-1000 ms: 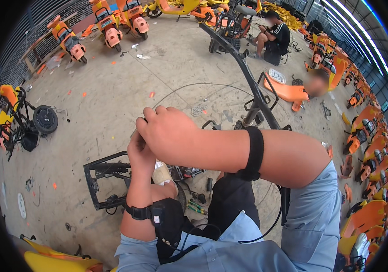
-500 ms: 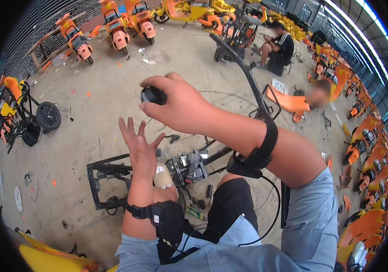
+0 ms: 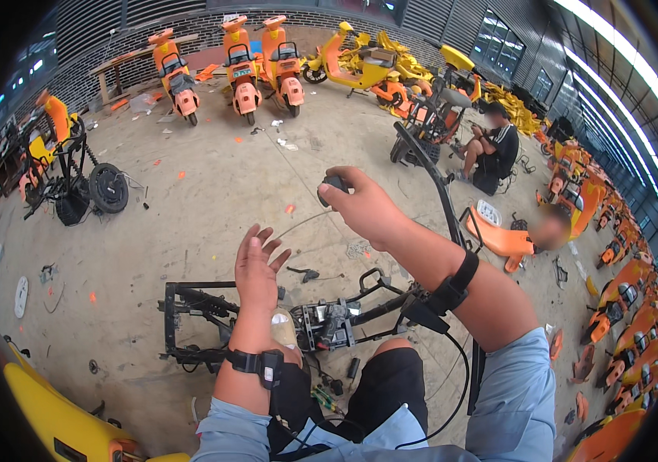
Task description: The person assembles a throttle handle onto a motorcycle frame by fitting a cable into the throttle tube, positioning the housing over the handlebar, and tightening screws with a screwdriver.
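Black and rounded, a small part sits pinched in a worker's right-hand grip, thumb and fingers closed narrowly around it, above the middle of a concrete floor and well short of the far edge, where orange scooters stand in a row. Lower and to the left, the left-hand grip is open wide, its fingers spread, lightly curled and clear of the part. Below both, a stripped black frame lies near the worker's knees, a dark lever-like piece on the floor just beyond it. Toward the floor's far right corner, another person sits or crouches beside a partly stripped scooter.
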Tool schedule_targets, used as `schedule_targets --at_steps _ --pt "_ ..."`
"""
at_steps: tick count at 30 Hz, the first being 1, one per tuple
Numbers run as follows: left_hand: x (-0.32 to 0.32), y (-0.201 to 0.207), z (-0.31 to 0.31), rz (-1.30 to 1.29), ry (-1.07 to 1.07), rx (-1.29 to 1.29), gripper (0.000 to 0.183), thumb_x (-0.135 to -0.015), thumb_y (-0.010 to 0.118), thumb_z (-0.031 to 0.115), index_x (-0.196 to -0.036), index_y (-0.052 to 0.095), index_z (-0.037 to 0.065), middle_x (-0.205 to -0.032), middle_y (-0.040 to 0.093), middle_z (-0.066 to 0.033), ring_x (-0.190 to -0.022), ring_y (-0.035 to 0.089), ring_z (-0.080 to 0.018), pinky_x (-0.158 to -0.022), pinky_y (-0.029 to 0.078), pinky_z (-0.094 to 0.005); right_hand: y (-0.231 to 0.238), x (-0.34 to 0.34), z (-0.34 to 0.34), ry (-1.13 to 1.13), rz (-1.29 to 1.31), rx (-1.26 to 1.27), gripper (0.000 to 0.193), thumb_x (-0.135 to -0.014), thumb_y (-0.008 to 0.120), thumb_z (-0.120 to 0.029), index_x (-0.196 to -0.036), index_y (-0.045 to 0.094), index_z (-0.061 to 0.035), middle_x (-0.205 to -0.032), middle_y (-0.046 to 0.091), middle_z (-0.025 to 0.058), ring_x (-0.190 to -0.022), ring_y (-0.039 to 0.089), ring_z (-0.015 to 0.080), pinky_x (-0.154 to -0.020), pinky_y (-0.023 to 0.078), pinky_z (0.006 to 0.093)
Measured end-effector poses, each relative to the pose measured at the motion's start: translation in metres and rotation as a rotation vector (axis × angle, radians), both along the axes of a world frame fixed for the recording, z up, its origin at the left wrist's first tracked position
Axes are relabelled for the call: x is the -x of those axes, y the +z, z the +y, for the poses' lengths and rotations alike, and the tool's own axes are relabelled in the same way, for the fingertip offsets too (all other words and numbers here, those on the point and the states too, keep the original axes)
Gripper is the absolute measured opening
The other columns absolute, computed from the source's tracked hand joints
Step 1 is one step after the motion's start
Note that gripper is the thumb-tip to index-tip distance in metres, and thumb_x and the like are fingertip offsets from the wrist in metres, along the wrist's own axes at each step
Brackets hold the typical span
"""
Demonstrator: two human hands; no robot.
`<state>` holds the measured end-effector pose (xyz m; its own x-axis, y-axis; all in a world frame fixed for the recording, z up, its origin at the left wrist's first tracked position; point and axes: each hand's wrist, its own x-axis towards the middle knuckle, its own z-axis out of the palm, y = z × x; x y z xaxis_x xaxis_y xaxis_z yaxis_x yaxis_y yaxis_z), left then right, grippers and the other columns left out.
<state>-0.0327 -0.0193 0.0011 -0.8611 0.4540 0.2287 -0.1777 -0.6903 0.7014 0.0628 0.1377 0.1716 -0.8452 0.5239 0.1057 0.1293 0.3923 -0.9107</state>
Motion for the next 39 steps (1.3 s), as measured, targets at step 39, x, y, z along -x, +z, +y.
schedule_targets --at_steps 39 --pt "-0.043 0.022 0.011 0.399 -0.058 0.327 0.106 -0.083 0.065 -0.011 -0.162 0.001 0.019 -0.168 0.008 -0.0129 -0.152 0.019 -0.0326 -0.114 0.037 -0.0492 -0.024 -0.007 -0.011 0.309 -0.379 -0.56 0.063 -0.082 0.074 -0.028 -0.134 0.054 0.002 -0.127 0.057 0.0251 -0.114 0.062 0.0389 -0.095 0.052 0.0412"
